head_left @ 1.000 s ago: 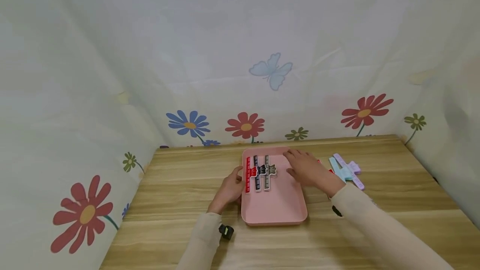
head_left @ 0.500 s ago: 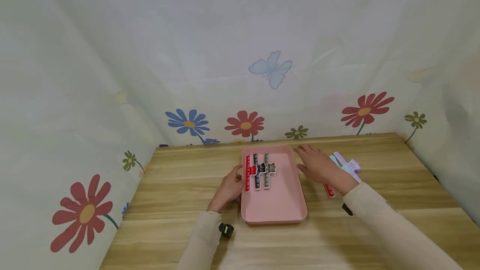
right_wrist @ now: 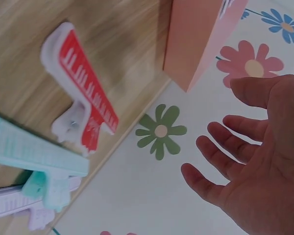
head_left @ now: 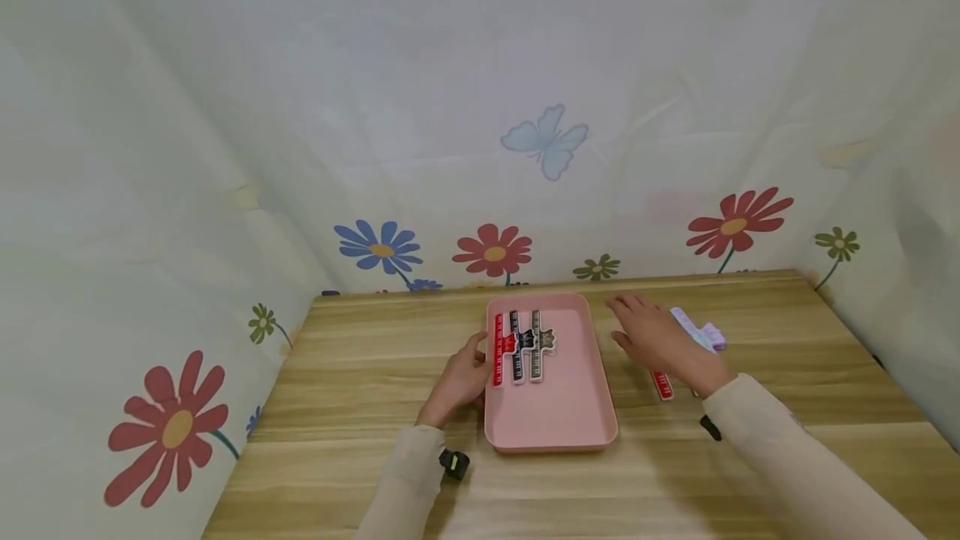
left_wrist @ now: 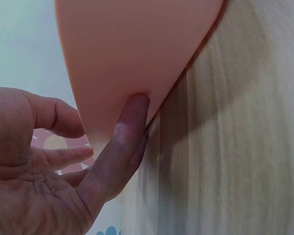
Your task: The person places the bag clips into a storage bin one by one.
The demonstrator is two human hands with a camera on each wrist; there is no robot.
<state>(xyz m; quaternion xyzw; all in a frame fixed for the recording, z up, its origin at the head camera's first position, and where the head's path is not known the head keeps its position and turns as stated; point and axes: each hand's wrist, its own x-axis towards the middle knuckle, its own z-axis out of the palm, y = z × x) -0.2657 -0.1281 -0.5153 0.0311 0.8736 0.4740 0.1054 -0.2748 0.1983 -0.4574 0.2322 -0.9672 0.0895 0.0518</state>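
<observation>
My left hand (head_left: 461,377) rests against the left side of a pink tray (head_left: 551,432). In the left wrist view its fingertips touch the outer wall and the rim, with the fingers mostly straight. In the tray lie three clips side by side: red (head_left: 497,348), black (head_left: 516,348) and grey-brown (head_left: 536,348). My right hand (head_left: 660,340) hovers right of the tray, fingers spread and holding nothing. Beneath and beside it on the table are a red clip (right_wrist: 88,83), a mint-green clip (right_wrist: 39,147) and a lilac clip (right_wrist: 19,203); the head view shows these partly hidden by the hand.
The wooden table (head_left: 360,407) ends at a pale curtain (head_left: 420,107) printed with flowers and a butterfly. It hangs behind and on both sides. A black wrist device (head_left: 453,463) is strapped on the left sleeve.
My right hand has moved off the tray's right rim, out to the right and over the loose clips. The left hand stays against the tray. The clips in the tray keep their places.
</observation>
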